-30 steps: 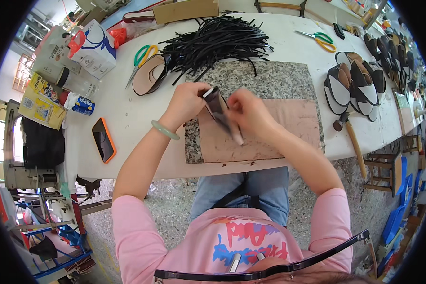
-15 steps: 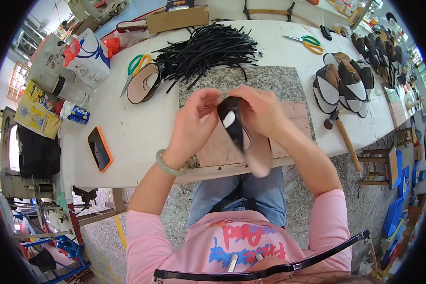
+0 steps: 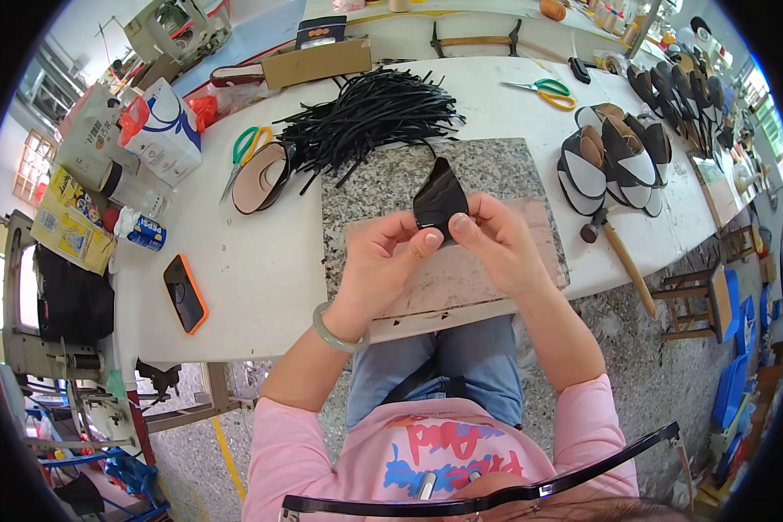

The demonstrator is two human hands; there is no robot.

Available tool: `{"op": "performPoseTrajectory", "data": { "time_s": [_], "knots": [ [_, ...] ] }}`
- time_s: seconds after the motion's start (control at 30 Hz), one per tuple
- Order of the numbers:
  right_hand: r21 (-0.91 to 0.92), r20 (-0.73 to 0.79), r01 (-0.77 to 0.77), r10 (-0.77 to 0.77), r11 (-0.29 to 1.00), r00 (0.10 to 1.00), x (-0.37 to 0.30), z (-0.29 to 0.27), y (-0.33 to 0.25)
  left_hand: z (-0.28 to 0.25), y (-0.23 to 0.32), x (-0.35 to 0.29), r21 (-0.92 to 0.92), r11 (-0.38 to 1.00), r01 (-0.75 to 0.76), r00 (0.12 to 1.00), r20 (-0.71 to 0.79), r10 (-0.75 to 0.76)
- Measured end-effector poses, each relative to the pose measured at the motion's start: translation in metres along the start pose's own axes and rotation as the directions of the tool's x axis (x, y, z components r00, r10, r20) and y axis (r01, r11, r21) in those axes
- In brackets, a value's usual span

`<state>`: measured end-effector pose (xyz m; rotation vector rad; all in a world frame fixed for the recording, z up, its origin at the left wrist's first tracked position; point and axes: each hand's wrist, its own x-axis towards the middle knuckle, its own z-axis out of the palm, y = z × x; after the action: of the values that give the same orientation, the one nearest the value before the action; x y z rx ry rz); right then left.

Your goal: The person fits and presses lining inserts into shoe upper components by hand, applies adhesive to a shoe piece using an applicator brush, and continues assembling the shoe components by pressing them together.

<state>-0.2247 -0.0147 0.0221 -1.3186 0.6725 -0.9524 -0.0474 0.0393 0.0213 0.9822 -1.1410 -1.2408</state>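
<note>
Both forearms rise from the lower part of the frame and angle inward, so that the left hand (image 3: 381, 254) and right hand (image 3: 503, 248) nearly meet around the centre, thumbs uppermost. Coloured lettering spreads across the pink shirt (image 3: 448, 448); white lettering marks a blue can (image 3: 146, 230) at left. Each grip is narrow, pinching the lower end of a glossy black shoe piece (image 3: 440, 193), which is above the speckled stone slab (image 3: 496, 163) at the frame's centre.

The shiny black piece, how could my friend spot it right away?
Find the speckled slab on the white table. Over it, the left hand and right hand hold the shiny black piece. Unlike the thin black strips beyond, it's one broad shape with a pointed top.
</note>
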Motion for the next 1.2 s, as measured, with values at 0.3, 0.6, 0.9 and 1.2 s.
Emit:
{"op": "performPoseTrajectory", "data": {
  "time_s": [0.3,0.6,0.9,1.2],
  "knots": [
    [0.148,-0.011,0.068,-0.067,0.987,0.998,-0.019,-0.007,-0.003,0.003,-0.013,0.006,-0.062,0.985,-0.164,0.97,0.174,0.172],
    [-0.739,-0.014,0.347,-0.528,0.577,0.849,-0.023,-0.016,0.023,-0.005,-0.046,0.03,-0.155,0.96,0.232,0.93,0.326,-0.171],
    [-0.894,-0.427,-0.447,-0.331,0.019,0.841,-0.102,-0.244,0.016,-0.049,-0.045,0.068,0.463,0.82,0.335,0.904,0.086,-0.418],
    [-0.832,-0.475,-0.364,-0.2,0.419,0.857,-0.107,-0.183,-0.032,-0.005,-0.035,0.132,0.824,0.567,0.023,0.912,0.215,-0.349]
  ]
}}
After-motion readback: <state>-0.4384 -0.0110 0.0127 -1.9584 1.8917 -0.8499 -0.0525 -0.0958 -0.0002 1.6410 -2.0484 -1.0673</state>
